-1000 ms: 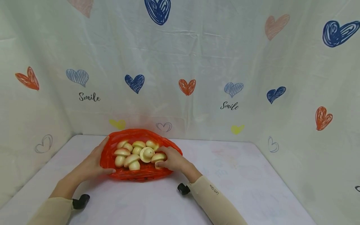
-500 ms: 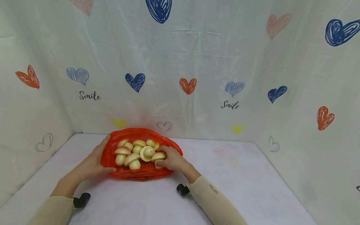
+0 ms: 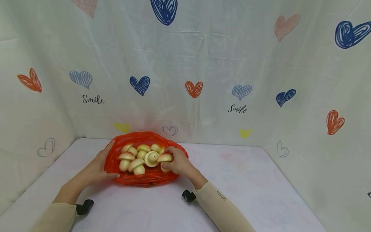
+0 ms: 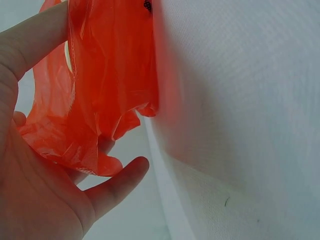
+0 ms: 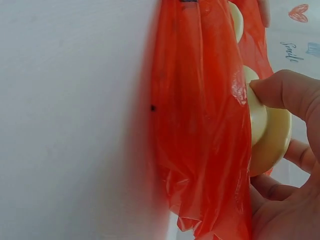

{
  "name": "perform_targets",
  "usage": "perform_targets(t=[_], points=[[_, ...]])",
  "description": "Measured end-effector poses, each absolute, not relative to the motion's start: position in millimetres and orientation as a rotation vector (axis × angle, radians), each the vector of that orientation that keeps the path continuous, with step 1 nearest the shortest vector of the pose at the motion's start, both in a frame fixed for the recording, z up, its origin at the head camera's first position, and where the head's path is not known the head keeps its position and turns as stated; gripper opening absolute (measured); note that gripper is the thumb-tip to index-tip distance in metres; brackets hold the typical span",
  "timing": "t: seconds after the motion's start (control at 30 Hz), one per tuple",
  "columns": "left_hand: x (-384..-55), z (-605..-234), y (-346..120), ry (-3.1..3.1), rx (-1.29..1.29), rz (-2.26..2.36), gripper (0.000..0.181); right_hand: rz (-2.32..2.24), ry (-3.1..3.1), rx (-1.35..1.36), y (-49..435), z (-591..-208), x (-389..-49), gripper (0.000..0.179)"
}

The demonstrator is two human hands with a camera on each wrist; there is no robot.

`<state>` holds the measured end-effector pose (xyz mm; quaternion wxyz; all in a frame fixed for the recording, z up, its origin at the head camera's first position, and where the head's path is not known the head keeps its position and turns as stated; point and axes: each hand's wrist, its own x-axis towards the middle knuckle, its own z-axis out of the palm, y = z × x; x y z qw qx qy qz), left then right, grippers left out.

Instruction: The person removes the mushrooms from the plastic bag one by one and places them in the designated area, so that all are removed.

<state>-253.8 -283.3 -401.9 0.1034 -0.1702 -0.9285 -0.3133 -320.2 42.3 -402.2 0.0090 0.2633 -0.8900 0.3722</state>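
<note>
A red plastic bag (image 3: 139,181) lies with its mouth spread wide, and several pale toy mushrooms (image 3: 138,162) with pinkish caps sit inside. My left hand (image 3: 97,167) holds the bag's left side. In the left wrist view its thumb (image 4: 40,37) passes behind the film's edge, while other fingers lie spread along the outside, one sticking out straight. At the bag's right end, my right hand (image 3: 179,163) pinches one toy mushroom (image 5: 272,142) between thumb and fingers. That mushroom is still within the bag's mouth; red film hides part of its stem side in the right wrist view.
The bag rests on a table with a white cover (image 3: 232,187). Behind it hangs a pale curtain (image 3: 211,119) printed with hearts and "Smile". Black wrist cameras (image 3: 84,207) sit at both cuffs.
My right hand has closed on the mushroom at the right and raised it slightly, tipping its cap up. The left hand and the bag have stayed in place.
</note>
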Motion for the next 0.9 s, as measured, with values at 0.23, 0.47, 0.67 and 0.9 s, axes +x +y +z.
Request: perform_targets(t=[0.23, 0.47, 0.67, 0.9], points=[[-255, -401, -284, -2.748, -0.494, -0.91, 0.128, 1.193, -2.719, 0.833, 44, -394, -319, 0.04], [-255, -404, -286, -2.737, -0.494, -0.9, 0.128, 1.17, -2.656, 0.875, 45, -385, -317, 0.041], [-254, -404, -286, -2.725, -0.502, -0.895, 0.128, 1.221, -2.592, 0.9, 48, -374, -312, 0.038], [-253, -404, -284, -2.713, -0.52, -0.9, 0.128, 1.217, -2.614, 0.864, 55, -367, -309, 0.04]])
